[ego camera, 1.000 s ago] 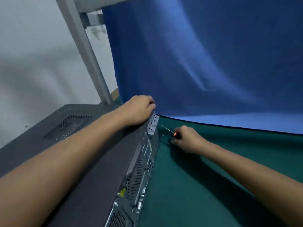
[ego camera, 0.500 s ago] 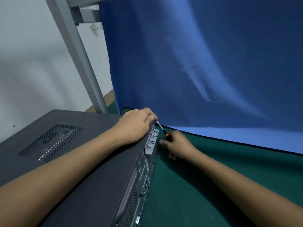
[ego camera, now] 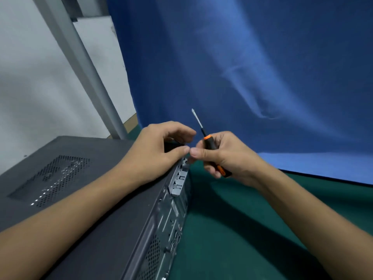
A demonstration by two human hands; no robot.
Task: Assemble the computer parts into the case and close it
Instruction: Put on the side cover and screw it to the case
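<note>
The dark grey computer case (ego camera: 96, 203) lies on its side with the vented side panel on top. Its metal rear panel (ego camera: 173, 217) faces right. My left hand (ego camera: 155, 152) rests on the case's far top corner, fingers curled over the edge. My right hand (ego camera: 228, 156) hovers just right of that corner and grips a screwdriver (ego camera: 206, 137) with a black and orange handle, tip pointing up. The two thumb tips touch above the rear panel. Whether anything small sits between them is hidden.
A green mat (ego camera: 252, 239) covers the table right of the case. A blue cloth backdrop (ego camera: 252, 77) hangs behind and folds onto the table. A grey metal post (ego camera: 84, 63) slants up behind the case, in front of a white wall.
My right hand has picked the screwdriver up off the mat and brought it to my left hand at the case corner. The tip now points up. The view has dipped and moved closer.
</note>
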